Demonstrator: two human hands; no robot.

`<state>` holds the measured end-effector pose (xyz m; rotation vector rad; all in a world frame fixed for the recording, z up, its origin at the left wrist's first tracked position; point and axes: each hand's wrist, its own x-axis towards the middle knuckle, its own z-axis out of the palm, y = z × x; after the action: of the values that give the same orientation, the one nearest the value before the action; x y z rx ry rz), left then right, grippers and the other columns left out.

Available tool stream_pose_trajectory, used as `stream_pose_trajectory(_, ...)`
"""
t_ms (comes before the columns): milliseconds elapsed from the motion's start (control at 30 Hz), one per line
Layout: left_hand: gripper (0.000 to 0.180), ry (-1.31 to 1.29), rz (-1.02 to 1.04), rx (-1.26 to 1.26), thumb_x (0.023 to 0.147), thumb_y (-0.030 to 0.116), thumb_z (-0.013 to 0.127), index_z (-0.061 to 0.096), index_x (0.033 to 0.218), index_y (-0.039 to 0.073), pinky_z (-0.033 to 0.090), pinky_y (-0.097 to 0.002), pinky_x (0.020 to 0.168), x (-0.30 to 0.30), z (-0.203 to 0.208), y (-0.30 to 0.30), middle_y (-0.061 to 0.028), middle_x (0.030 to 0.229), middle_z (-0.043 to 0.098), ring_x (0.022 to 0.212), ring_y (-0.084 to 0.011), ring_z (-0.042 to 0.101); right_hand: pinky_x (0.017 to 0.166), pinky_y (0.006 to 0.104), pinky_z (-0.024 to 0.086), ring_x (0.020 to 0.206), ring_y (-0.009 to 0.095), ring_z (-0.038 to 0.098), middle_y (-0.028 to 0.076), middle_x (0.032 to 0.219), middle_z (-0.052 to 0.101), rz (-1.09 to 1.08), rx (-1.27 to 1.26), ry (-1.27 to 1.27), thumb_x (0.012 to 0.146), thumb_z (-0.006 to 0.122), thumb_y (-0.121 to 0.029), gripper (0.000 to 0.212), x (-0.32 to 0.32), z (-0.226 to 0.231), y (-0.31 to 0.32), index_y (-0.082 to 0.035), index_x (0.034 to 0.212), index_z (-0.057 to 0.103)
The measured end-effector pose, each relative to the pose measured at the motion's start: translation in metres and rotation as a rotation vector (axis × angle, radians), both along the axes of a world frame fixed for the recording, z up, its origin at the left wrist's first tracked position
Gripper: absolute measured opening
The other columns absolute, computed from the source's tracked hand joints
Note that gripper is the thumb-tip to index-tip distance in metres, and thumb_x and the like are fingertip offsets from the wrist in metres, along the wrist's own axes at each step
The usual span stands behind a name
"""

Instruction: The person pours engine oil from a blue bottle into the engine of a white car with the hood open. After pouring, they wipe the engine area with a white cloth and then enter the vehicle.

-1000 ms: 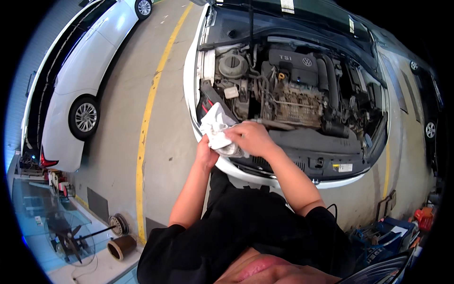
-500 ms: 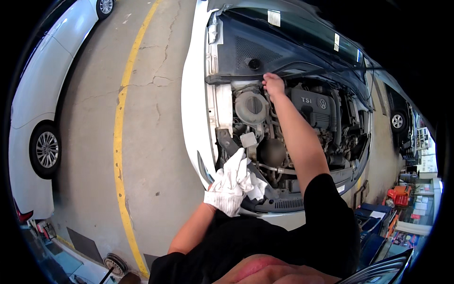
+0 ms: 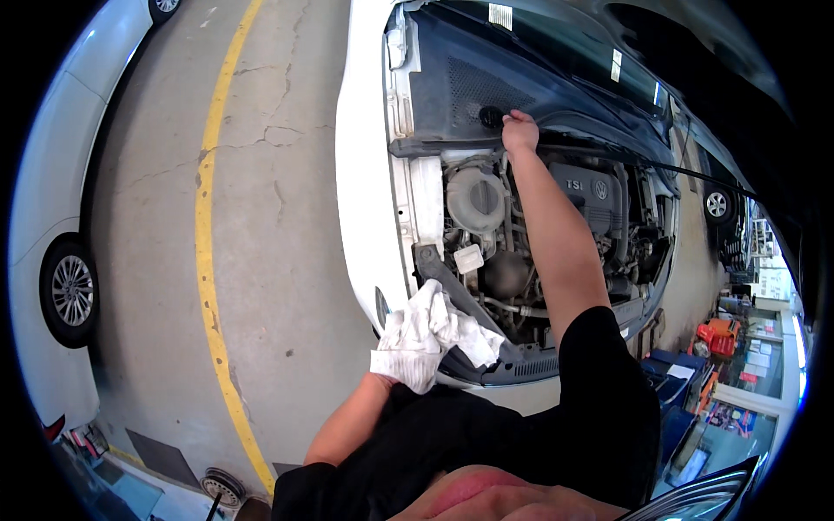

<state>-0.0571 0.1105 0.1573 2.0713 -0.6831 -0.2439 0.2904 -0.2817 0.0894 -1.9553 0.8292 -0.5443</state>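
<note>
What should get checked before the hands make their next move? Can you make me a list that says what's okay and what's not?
1. Left hand covered: ok, it wears a white glove.
2. Loose white fabric held: ok, it is bunched at the left hand, with part hanging over the car's front edge.
3. Right hand covered: not ok, it is bare.
4. Right hand's grip: cannot tell; its fingers are curled next to a round black knob, and anything inside them is hidden.
5. Whole engine cover in view: not ok, the right forearm hides part of it.
</note>
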Motion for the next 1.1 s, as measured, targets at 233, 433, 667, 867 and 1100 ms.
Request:
stream_pose_trajectory(233, 0.062, -0.44, -0.166, 0.228, 0.097, 0.028, 0.057, 0.055, 0.151, -0.002, 0.051, -0.0533, 0.102, -0.004, -0.073, -0.023, -0.0273, 0.153, 0.057, 0.136, -0.0434, 0.059, 0.085, 0.0284, 0.053, 0.097, 0.012, 0.068, 0.002, 0.112, 0.076, 0.39, 0.217, 0.041, 0.103, 0.075, -0.014, 0.039, -0.159, 0.089, 0.071, -0.004, 0.14, 0.069)
stream_pose_trajectory(433, 0.068, 1.862, -0.261, -1.865, 0.114, 0.052, 0.035, 0.044, 0.166, 0.009, 0.039, -0.0565, 0.128, -0.041, -0.116, -0.063, -0.0149, 0.167, 0.051, 0.151, -0.0378, 0.05, 0.085, 0.0289, 0.055, 0.091, 0.011, 0.067, 0.001, 0.101, 0.072, 0.668, 0.386, 0.34, 0.103, 0.074, -0.01, 0.036, -0.359, 0.117, 0.123, -0.004, 0.137, 0.067)
stream_pose_trajectory(667, 0.083, 1.2, -0.154, -1.36, 0.105, 0.059, 0.065, 0.045, 0.165, 0.006, 0.044, -0.044, 0.126, -0.095, -0.014, -0.106, -0.0112, 0.161, 0.057, 0.146, -0.0286, 0.057, 0.1, 0.0298, 0.055, 0.107, 0.014, 0.069, 0.008, 0.119, 0.076, 0.44, 0.378, 0.077, 0.105, 0.072, -0.008, 0.038, -0.49, 0.141, 0.081, 0.001, 0.141, 0.063)
stream_pose_trajectory(867, 0.066, 1.267, -0.006, -1.095, 0.109, 0.054, 0.063, 0.059, 0.151, 0.003, 0.061, -0.0437, 0.107, -0.161, 0.013, -0.131, -0.0126, 0.141, 0.071, 0.121, -0.0278, 0.073, 0.115, 0.0404, 0.049, 0.14, 0.024, 0.059, 0.013, 0.156, 0.058, 0.505, 0.772, -0.03, 0.108, 0.068, -0.02, 0.056, -0.621, 0.117, 0.028, -0.008, 0.16, 0.05)
stream_pose_trajectory(1100, 0.042, 1.101, -0.113, -0.812, 0.107, 0.021, 0.067, 0.063, 0.144, 0.002, 0.058, -0.0374, 0.098, -0.251, 0.081, -0.174, -0.0077, 0.128, 0.073, 0.112, -0.0205, 0.073, 0.108, 0.0356, 0.052, 0.124, 0.016, 0.065, 0.008, 0.135, 0.069, 0.641, 1.021, -0.365, 0.106, 0.068, -0.007, 0.069, -0.715, 0.098, 0.038, -0.003, 0.167, 0.037)
